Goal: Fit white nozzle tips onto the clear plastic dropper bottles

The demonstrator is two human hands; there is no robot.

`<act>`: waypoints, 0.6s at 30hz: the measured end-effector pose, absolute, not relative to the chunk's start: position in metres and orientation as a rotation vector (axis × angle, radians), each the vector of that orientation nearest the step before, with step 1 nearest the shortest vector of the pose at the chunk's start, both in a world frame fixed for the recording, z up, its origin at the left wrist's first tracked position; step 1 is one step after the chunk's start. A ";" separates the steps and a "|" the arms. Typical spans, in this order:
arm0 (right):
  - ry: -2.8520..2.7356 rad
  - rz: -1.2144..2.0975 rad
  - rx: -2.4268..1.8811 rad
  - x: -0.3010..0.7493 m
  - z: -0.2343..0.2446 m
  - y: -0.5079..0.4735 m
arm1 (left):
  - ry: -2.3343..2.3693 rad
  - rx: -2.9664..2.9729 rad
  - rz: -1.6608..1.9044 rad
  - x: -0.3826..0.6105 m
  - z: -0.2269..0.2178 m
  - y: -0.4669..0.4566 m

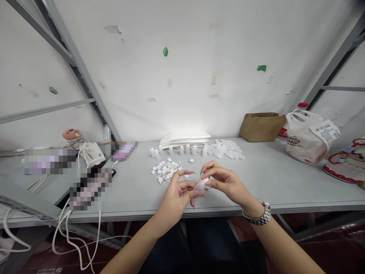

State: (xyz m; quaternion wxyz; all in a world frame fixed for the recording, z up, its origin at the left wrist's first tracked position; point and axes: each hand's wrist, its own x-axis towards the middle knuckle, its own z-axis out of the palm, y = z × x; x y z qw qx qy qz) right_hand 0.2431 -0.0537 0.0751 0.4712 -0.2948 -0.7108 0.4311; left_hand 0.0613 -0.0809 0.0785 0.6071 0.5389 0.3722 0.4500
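Between my two hands, above the front part of the table, is a small translucent plastic bottle [200,185], tilted. My left hand [180,190] grips its body between thumb and fingers. The fingertips of my right hand [225,182] pinch the white cap [205,181] at its upper end. Just beyond my left hand lies a loose pile of white caps [168,170]. Several capped bottles [181,150] stand in a row behind the pile. To their right a heap of uncapped-looking translucent bottles [228,148] lies on its side.
White flat sheets [185,139] are stacked against the wall. At the right are a brown paper bag [262,126], a white plastic bag [305,140] and a red-trimmed item [343,165]. White cables [68,228] and a power strip [94,154] occupy the left side, near a metal shelf post [82,76].
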 end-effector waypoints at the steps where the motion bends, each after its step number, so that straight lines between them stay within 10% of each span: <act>1: -1.745 0.987 -0.755 0.241 0.074 -0.054 | 0.888 1.262 1.065 0.062 0.078 -0.081; 18: -2.113 0.402 -0.728 0.249 0.086 -0.071 | 1.003 1.650 1.144 0.052 0.079 -0.091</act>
